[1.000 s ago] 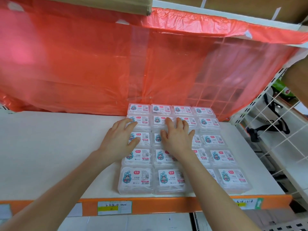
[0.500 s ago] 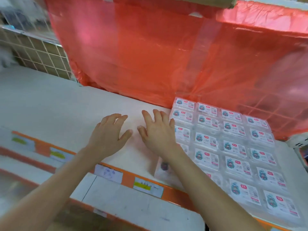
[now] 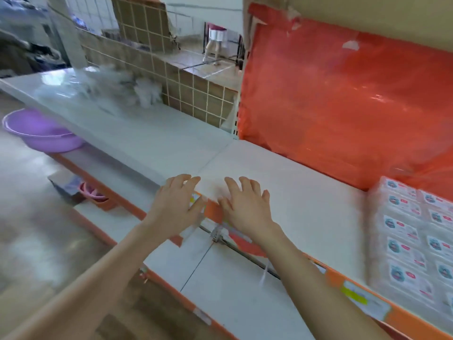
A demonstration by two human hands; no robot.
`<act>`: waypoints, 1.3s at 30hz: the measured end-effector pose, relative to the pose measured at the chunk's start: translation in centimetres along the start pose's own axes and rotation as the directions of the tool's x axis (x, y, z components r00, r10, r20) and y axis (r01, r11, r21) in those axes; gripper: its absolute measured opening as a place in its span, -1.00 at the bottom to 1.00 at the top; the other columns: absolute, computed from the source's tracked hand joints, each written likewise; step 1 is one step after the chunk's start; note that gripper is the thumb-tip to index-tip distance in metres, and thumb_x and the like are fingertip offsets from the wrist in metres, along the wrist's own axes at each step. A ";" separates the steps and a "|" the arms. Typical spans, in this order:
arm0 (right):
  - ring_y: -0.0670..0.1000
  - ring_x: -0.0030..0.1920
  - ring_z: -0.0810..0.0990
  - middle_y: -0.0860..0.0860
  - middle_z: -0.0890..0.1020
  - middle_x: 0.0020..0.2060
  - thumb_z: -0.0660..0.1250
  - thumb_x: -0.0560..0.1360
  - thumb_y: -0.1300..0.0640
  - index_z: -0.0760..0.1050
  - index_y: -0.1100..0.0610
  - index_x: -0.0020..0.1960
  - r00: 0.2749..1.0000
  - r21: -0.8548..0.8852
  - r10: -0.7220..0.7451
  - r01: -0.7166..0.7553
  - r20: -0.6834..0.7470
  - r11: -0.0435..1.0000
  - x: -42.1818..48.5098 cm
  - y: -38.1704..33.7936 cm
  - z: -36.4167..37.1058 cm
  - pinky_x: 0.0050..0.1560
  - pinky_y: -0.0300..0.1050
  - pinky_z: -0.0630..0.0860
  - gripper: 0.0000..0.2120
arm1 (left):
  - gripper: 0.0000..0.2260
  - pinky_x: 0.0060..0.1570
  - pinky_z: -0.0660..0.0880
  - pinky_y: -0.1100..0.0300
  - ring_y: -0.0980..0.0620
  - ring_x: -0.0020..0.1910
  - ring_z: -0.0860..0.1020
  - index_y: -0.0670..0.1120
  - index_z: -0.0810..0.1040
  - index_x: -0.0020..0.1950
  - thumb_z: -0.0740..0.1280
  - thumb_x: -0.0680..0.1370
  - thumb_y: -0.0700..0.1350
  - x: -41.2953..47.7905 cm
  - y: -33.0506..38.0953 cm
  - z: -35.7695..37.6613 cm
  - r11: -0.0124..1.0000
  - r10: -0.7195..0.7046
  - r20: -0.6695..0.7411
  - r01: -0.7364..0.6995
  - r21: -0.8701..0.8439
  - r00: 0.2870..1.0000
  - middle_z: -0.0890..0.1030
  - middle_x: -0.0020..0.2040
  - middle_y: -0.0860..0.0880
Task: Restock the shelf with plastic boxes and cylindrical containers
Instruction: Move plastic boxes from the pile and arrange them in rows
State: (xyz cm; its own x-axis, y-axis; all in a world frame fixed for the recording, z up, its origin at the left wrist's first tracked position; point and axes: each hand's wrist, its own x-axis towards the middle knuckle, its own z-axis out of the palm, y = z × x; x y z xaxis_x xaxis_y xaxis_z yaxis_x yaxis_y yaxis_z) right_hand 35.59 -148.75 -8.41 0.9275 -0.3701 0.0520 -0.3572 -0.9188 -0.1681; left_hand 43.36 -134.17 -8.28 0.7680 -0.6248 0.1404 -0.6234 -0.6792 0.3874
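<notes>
Reaching the left hand (image 3: pixel 175 204) and right hand (image 3: pixel 245 208) out over the front edge of the white shelf (image 3: pixel 306 192).
Both hands lie palm-down side by side near the middle of the view, fingers spread, each grip wide and holding nothing; whether they touch the shelf I cannot tell. The labelled clear plastic boxes (image 3: pixel 411 231) sit in close rows on the shelf at 4 o'clock, well apart from the hands. A red plastic sheet (image 3: pixel 343 106) hangs behind at 2 o'clock, and a purple basin (image 3: pixel 41 133) sits at 9 o'clock.

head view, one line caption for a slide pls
Left hand and right hand spread open and empty at the white shelf edge, stocked plastic boxes to the right.
</notes>
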 end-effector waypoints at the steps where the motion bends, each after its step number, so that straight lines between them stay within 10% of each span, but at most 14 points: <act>1: 0.14 0.39 0.14 0.10 0.23 0.39 0.04 0.58 -0.09 0.13 0.01 0.45 1.000 0.005 -0.006 0.006 0.005 1.000 0.4 -1.6 0.4 0.29 0.18 0.15 -0.53 | -0.43 0.29 0.28 0.02 -0.12 0.35 0.29 -0.10 0.34 0.40 0.06 0.47 0.15 -0.3 -1.5 -0.5 1.000 -0.002 0.005 0.002 0.009 1.000 0.35 0.38 -0.11; 19: 0.16 0.39 0.13 0.12 0.14 0.42 0.07 0.58 -0.06 0.08 0.02 0.47 0.974 0.110 -0.216 0.208 0.072 0.972 9.8 -18.3 4.7 0.29 0.20 0.14 -0.51 | -0.57 0.34 0.28 0.01 -0.11 0.39 0.28 -0.09 0.32 0.41 0.16 0.58 0.04 -1.2 -20.3 -5.3 0.984 -0.180 -0.059 0.180 -0.014 0.982 0.34 0.40 -0.09; 39: 0.16 0.32 0.21 0.12 0.25 0.33 0.10 0.56 -0.08 0.15 0.03 0.41 0.963 0.069 -0.268 0.266 0.012 0.961 31.6 -23.0 7.1 0.24 0.20 0.21 -0.54 | -0.54 0.30 0.25 -0.02 -0.14 0.38 0.26 -0.08 0.31 0.43 0.21 0.56 0.05 17.2 -30.3 -8.9 0.972 -0.226 -0.158 0.233 0.022 0.961 0.33 0.40 -0.12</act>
State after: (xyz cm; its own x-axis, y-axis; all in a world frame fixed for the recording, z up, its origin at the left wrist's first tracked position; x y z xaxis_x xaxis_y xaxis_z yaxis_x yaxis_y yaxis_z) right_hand 73.86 -138.32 -9.88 0.9906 -0.1090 0.0830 -0.0890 -0.9724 -0.2155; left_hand 76.73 -120.91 -9.48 0.9025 -0.3858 0.1917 -0.4307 -0.8144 0.3889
